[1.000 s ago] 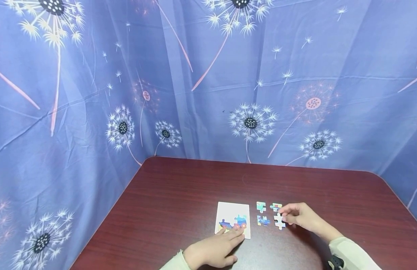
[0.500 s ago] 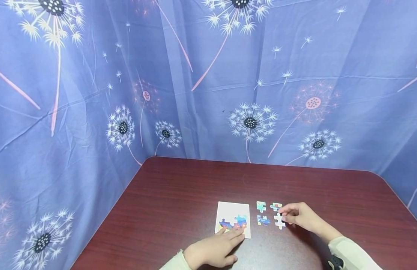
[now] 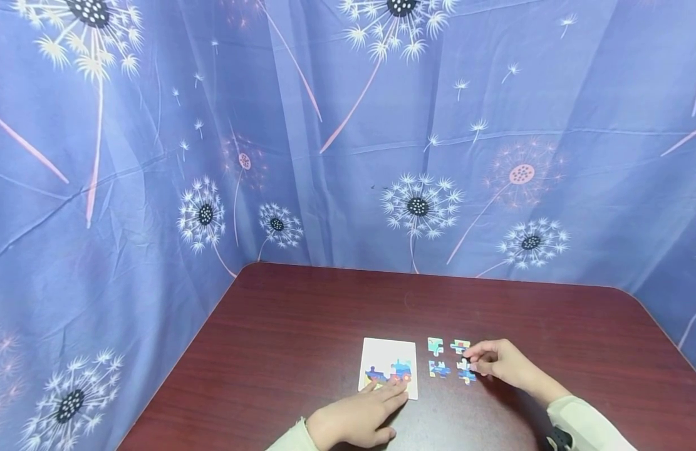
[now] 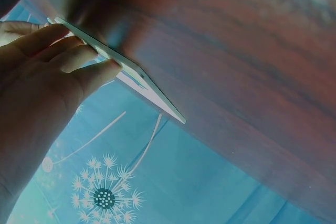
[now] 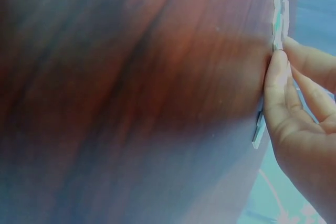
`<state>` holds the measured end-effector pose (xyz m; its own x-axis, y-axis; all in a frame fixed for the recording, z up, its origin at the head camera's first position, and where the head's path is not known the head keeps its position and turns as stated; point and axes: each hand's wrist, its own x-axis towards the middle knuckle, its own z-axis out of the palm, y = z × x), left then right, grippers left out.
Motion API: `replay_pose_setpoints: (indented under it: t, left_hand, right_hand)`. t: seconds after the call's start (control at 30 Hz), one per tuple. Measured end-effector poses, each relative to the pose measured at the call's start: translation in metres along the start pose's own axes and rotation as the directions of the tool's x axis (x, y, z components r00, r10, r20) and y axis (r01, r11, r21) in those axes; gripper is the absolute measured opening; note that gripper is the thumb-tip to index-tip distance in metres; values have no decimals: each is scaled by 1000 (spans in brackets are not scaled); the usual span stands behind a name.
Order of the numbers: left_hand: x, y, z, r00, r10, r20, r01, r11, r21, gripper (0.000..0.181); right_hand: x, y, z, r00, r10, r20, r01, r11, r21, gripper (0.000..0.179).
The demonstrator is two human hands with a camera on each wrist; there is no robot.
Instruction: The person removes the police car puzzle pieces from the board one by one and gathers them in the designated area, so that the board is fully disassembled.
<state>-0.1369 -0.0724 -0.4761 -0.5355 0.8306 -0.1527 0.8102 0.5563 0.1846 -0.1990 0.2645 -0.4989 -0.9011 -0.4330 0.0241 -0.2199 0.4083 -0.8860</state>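
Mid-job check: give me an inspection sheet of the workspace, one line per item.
Surface: dark reddish-brown wood-grain table.
Job's things: white board, its near part showing colourful puzzle pieces; four loose pieces to its right.
Clutter: nothing seen.
Left hand: rests on the board's near part.
Right hand: pinches the near-right loose piece.
Cables: nothing seen.
Surroundings: blue dandelion-print curtain behind and to the left.

The board (image 3: 379,352) is white, the flowered curtain (image 3: 348,156) blue

Pale glare marks the table (image 3: 446,421); wrist views are dim, blurry.
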Motion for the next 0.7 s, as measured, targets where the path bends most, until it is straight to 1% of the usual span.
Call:
replay_pose_setpoints:
  t: [0.13,0.37,0.5,0.7]
  left_hand:
    - [0,0,0,1000,1,0,-1,1000,-3,61]
    - [0,-1,2,1000,3,-8,-3,1000,1,60]
    - [0,-1,2,1000,7,-5,-7,1000,2,60]
    - [1,-2,3,1000,4,-6,-4,1000,1,60]
  right_hand:
    - [0,-1,-1,1000,-16,-1,16,1000,-1,22]
    - [2,-6,-2,1000,-11,-22,11,1000,2,20]
    - [7,-13,-1,999,-38,-27,38,999,-5,22]
    - [18,-21,5,998,-67,-13,67,997,-23,24]
